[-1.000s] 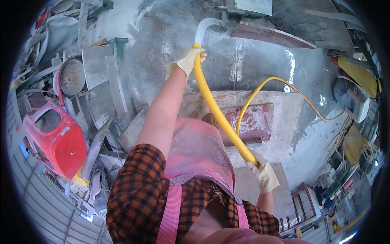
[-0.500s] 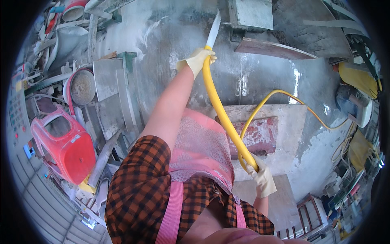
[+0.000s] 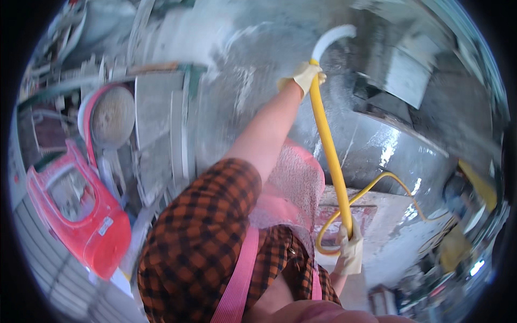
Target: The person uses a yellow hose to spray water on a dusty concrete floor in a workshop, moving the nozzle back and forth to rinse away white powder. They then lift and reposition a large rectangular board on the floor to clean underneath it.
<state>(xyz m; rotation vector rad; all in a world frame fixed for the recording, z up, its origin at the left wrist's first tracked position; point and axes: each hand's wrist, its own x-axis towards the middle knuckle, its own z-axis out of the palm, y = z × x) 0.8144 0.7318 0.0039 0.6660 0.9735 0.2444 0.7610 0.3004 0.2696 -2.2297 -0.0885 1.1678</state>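
A yellow hose (image 3: 329,142) runs between my two gloved hands. My left hand (image 3: 302,78), reaching forward, is wrapped round it near its far end. White water (image 3: 326,41) leaves that end in a jet curving to the right. Lower down, my right hand (image 3: 351,252) grips the hose near my right side; a thinner loop of yellow hose bends beside it and trails away across the wet grey floor (image 3: 274,113). Both hands wear pale rubber gloves.
On the left lies a red plastic stool (image 3: 110,239), with a round pan (image 3: 112,116) and leaning slabs (image 3: 156,107) beyond it. A pale block (image 3: 409,78) stands at the far right. A reddish board (image 3: 361,215) lies near my right hand.
The view has turned, and the scene is blurred. The water jet, straight before, now arcs to the right. Both hands keep their hold on the hose.
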